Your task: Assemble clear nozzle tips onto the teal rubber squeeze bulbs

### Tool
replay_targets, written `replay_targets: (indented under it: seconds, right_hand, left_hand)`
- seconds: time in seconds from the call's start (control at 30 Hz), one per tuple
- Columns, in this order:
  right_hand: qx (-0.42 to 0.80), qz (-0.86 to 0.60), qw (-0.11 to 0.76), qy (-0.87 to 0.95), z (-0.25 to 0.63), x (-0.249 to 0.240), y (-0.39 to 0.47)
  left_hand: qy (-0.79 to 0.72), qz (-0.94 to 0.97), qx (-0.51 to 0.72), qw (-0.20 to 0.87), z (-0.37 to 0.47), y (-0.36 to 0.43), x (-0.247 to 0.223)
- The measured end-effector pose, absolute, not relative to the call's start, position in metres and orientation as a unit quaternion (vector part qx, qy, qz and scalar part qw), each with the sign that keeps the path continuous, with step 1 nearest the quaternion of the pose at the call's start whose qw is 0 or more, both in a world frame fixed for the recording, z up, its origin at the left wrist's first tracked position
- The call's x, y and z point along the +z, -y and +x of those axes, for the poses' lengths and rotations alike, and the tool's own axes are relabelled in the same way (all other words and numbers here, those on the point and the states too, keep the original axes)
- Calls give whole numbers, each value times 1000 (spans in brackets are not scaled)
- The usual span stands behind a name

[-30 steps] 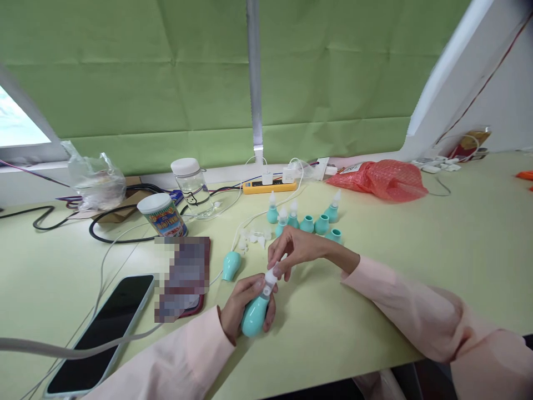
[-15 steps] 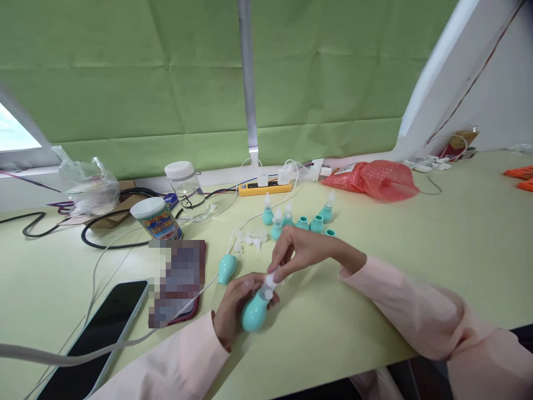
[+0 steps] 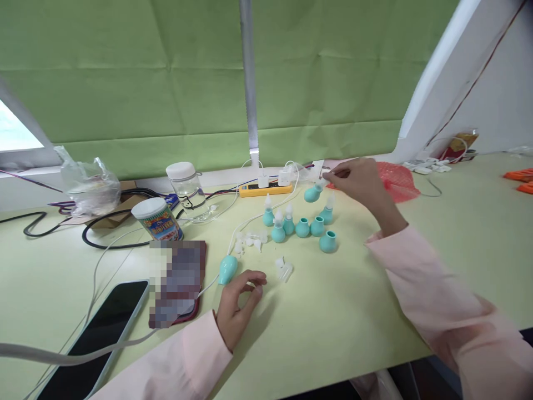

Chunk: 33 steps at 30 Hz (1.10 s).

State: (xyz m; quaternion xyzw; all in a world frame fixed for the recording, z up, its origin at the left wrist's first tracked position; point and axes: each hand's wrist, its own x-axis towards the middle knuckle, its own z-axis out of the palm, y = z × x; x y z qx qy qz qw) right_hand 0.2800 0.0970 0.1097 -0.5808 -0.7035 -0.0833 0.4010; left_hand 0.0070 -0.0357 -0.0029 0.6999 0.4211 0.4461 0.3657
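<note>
Up at the back of the table, my right hand (image 3: 360, 180) pinches the clear tip of a teal nasal aspirator (image 3: 312, 193), its bulb tilted down to the left above the others. My left hand (image 3: 241, 303) rests on the table with curved fingers apart and nothing in them. Beside it lies a loose teal bulb (image 3: 227, 270). Small clear plastic parts (image 3: 285, 271) lie to its right, and more clear pieces (image 3: 254, 239) lie farther back. Below my right hand stand capped aspirators (image 3: 278, 230) and open-necked teal bulbs (image 3: 328, 242).
On the left are a black phone (image 3: 108, 328), a blurred red-edged phone (image 3: 187, 278), a printed tub (image 3: 158, 219) and a clear jar (image 3: 188, 191). White cables run to a yellow power strip (image 3: 266, 189). Red bubble wrap (image 3: 400, 180) lies at the back right.
My right hand has carried the aspirator from my left hand up and to the right, over the standing bulbs. My left hand has let go of it, showing the clear parts on the table.
</note>
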Motion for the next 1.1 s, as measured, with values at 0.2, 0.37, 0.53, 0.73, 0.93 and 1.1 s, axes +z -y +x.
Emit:
replay_targets:
  seconds: [0.2,0.37,0.53,0.73,0.93,1.1]
  right_hand:
    - [-39,-612,255,748,283,71,-139]
    - [-71,-616,275,734,279,56,-149]
    - [-77,-597,271,751,273,52,-147]
    - [-68,-580,247,773,273,55,-144]
    - [-84,-588,239,768,273,59,-141]
    - [-148,-579,330,731,260,71,-126]
  left_hand:
    - [-422,732,441,302,6,33,-3]
    - [-428,736,439,288,7,33,-1]
    - [-434,747,429,265,6,33,0]
    - [-400,847,344,72,2,32,-4]
    - [-447,849,223,-170,0,31,-4]
    - [-524,806,158,-225,-2,26,-4]
